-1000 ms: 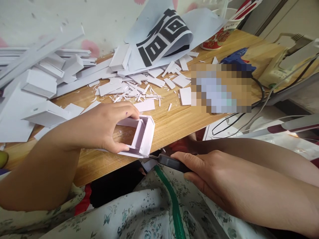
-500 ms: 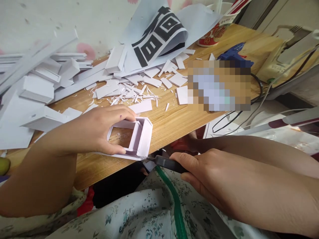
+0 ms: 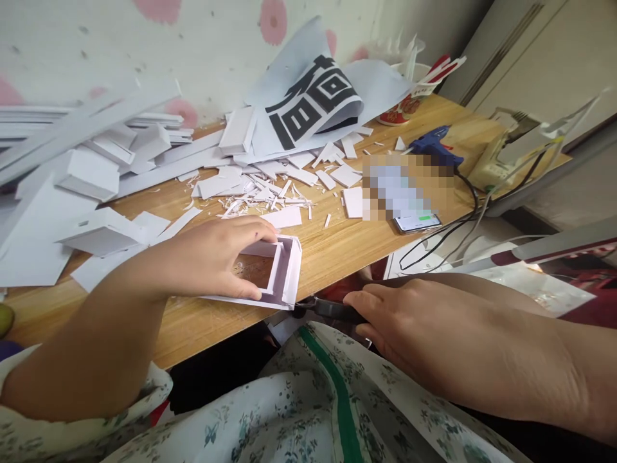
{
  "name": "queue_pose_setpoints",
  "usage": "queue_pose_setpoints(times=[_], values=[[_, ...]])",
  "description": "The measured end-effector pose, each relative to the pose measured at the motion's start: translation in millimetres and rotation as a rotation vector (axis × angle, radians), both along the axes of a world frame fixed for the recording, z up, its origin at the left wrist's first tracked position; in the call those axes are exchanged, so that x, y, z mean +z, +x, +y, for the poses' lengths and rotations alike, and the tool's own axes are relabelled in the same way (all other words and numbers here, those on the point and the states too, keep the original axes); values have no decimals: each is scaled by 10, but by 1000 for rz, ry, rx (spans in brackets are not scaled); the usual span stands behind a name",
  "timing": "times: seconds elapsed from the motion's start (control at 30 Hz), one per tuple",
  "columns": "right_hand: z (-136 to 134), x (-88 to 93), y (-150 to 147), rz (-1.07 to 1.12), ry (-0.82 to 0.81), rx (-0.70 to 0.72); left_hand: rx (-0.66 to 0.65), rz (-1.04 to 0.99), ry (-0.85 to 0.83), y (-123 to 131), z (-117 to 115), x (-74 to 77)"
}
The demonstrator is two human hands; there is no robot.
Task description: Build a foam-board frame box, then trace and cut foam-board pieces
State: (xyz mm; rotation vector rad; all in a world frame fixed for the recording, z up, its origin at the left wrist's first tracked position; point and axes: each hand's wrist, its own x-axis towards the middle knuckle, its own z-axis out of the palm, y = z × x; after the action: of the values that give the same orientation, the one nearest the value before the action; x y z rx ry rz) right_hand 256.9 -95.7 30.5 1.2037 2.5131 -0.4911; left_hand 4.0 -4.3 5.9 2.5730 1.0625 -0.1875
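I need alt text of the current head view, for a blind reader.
A person's left hand holds a white frame at the edge of a wooden table, while the right hand grips a dark-handled tool, its tip at the frame's near corner. White offcuts lie beyond the frame; farther right are a phone and a blue glue gun.

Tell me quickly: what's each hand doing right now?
Left hand: holding the white rectangular frame, thumb and fingers spread across it.
Right hand: closed around a black-handled tool.
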Motion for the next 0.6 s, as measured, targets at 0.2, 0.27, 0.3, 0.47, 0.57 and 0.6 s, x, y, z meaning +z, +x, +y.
queue_pose_setpoints(times=[0.2,0.27,0.3,0.47,0.57,0.6], values=[[-137,-245,84,58,266,72,-5,-80,94,-25,-69,-84],[-147,-260,81,43,300,89,-14,-86,119,-37,-85,-96],[-144,-250,64,16,311,98,-17,-84,126,-42,-94,-97],[-98,-180,-75,-169,260,128,26,-76,106,-54,-147,-100],[-86,-174,-124,-179,237,124,14,-106,102,-69,-160,-133],[-86,-173,-133,-148,245,101,10,-113,106,-76,-160,-147]])
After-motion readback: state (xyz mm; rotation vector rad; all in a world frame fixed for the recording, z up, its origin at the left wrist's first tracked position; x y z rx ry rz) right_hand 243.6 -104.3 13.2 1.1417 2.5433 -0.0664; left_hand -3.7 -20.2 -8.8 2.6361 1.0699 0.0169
